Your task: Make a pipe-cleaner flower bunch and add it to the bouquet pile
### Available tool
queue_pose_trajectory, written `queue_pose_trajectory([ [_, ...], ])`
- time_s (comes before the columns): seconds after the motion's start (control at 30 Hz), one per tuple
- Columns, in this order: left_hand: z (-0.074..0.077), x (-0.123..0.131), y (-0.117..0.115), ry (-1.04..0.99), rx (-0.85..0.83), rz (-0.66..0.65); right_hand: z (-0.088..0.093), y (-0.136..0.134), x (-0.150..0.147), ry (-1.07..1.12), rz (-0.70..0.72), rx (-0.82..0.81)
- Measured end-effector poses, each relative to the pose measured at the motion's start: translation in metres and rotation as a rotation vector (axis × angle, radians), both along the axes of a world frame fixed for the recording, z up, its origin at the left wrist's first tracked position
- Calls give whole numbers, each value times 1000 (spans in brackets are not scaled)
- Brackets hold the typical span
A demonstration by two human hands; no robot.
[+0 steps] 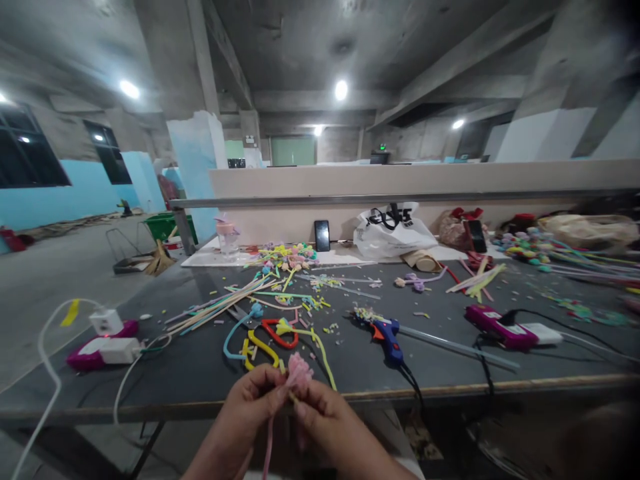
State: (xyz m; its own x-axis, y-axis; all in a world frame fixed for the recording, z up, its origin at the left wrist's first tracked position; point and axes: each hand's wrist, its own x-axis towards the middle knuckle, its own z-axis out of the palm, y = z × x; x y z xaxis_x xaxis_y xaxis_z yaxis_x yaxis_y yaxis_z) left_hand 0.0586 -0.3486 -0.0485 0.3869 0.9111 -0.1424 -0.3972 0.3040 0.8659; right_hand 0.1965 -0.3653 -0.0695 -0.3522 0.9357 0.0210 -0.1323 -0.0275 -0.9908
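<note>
Tabletop (190, 370), clock from its centre; flower heap (287, 255) at 11 looks finished; sticks (223, 305) at 10 look unused; left hand (257, 397), right hand (325, 413) at 6, fingers pinched on pink flower (299, 371); bloom looks formed, can't tell if joined.

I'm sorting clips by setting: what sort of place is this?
Probably a craft workshop, perhaps in an unfinished building: a blue glue gun and a loose bundle of coloured strips lie on the long dark worktable, under a bare concrete ceiling.
</note>
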Motion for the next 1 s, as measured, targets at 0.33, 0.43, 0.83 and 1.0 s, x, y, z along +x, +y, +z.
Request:
queue_pose_trajectory([
  [0.33, 2, -14, 7, -22, 66, 121, 12, -5, 5, -41, -163, -164],
  [0.43, 0, -11, 7, -10, 61, 96, 14, -2, 2, -16, -226, -133],
  [0.83, -9, 2, 5, 61, 116, 188, 13, -1, -5, 68, -295, -138],
  [1.0, -5, 4, 3, 85, 133, 242, 6, -2, -6, 208, -292, -184],
])
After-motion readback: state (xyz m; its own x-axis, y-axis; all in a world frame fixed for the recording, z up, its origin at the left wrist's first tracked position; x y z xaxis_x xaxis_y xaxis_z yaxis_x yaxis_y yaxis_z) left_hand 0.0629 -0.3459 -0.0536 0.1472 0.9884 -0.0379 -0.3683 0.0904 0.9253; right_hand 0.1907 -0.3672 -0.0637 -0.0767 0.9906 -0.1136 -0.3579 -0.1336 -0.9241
